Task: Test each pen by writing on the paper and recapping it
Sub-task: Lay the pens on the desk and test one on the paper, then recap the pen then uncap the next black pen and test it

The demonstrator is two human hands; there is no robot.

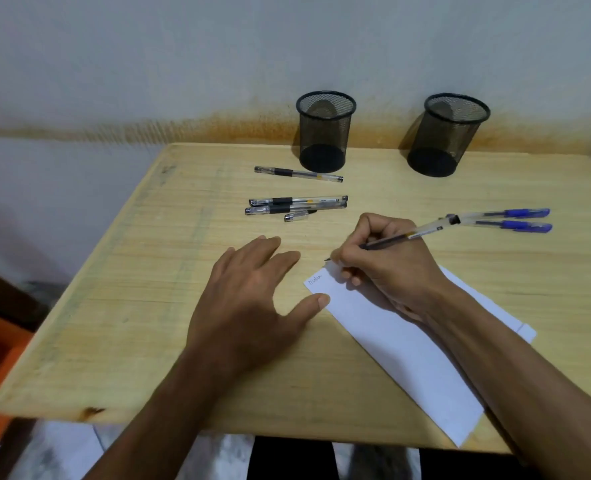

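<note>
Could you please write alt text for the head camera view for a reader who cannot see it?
A right hand writes with an uncapped pen on white paper that the left hand steadies on a wooden table. A loose cap, five more pens and two mesh cups lie beyond.

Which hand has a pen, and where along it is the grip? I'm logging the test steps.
The right hand pinches an uncapped black pen low on its barrel, near the tip. The left hand holds nothing; its thumb presses the paper.

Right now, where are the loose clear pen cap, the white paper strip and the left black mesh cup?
Loose clear pen cap [296, 216], head view, its middle.
White paper strip [387, 336], head view, bare centre.
Left black mesh cup [324, 133], head view, front wall.
</note>
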